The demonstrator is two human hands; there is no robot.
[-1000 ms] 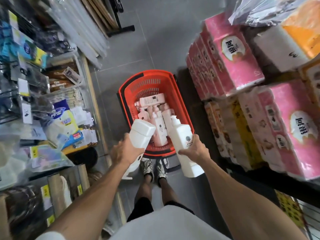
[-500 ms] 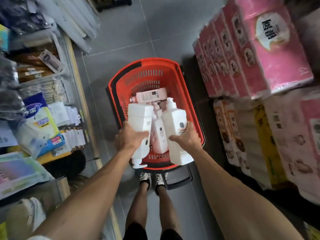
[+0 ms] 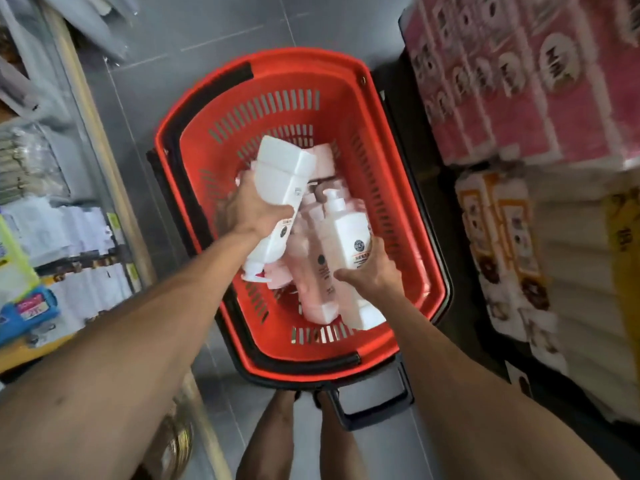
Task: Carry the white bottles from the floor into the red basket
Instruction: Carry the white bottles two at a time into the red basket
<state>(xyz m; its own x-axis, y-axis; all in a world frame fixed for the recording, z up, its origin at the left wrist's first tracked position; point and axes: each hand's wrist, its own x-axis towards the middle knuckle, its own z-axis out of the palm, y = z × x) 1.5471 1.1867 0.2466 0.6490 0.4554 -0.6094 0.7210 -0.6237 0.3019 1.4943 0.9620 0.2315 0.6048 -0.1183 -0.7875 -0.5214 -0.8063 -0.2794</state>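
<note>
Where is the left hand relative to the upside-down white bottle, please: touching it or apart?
Touching. The head view shows the left hand wrapped round the middle of the upside-down white bottle, with its thumb across the front, above the red basket.

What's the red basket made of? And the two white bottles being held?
The red basket looks like hard moulded plastic, slightly glossy: even colour, neat slots in its walls. The upside-down white bottle in the left hand and the pump-top white bottle in the right hand seem smooth opaque plastic, with print straight on them.
</note>
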